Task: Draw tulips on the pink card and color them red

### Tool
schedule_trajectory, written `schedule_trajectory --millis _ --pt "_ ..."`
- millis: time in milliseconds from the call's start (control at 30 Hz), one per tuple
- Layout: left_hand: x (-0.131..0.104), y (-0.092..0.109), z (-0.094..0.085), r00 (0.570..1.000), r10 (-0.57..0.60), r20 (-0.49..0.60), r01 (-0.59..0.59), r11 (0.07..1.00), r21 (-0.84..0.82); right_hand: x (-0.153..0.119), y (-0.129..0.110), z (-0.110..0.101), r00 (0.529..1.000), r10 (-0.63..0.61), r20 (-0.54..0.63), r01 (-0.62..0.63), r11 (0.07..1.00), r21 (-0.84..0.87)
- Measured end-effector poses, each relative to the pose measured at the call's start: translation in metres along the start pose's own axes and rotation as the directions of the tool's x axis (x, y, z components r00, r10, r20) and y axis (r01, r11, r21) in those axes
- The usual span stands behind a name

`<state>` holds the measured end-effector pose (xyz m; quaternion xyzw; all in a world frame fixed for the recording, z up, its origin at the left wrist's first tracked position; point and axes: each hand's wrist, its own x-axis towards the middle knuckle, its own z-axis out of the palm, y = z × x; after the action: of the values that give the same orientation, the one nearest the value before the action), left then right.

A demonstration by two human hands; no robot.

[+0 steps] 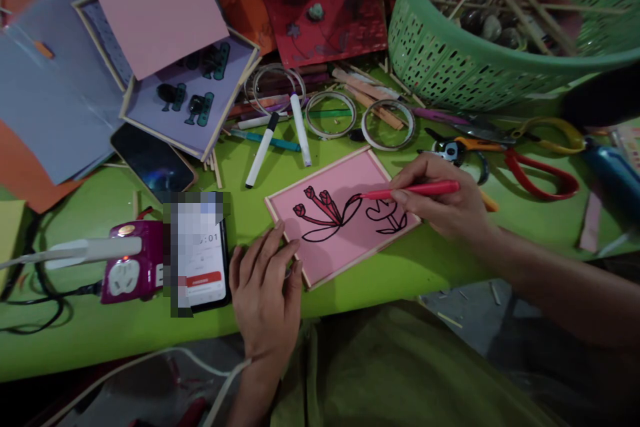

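A pink card (335,250) with a thin wooden frame lies tilted on the green table in front of me. Black outlined flowers (325,207) are drawn on it, and the left group has red filling in its blooms and stems. My right hand (440,197) grips a red marker pen (425,188), whose tip touches a leaf outline near the card's middle. At the lower left corner, my left hand (267,290) rests with its fingers stretched out, the fingertips against the frame's edge.
Left of the card are a lit phone (207,267), a purple power socket (133,263) and a dark phone (153,160). Uncapped and capped markers (263,150), tape rolls (387,125) and red-handled scissors (543,177) lie behind. A green basket (430,60) stands at back right.
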<state>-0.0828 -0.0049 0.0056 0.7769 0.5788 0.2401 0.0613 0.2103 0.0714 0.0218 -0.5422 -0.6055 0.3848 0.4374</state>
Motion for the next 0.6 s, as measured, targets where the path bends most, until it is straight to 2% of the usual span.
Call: schedule_trajectory --millis 600 --pt "-0.0003 -0.0004 -0.0010 1.000 0.017 -0.006 -0.017 1.000 0.011 -0.0006 0.0024 0.0002 0.999 0.001 0.049 -0.001 1.000 -0.012"
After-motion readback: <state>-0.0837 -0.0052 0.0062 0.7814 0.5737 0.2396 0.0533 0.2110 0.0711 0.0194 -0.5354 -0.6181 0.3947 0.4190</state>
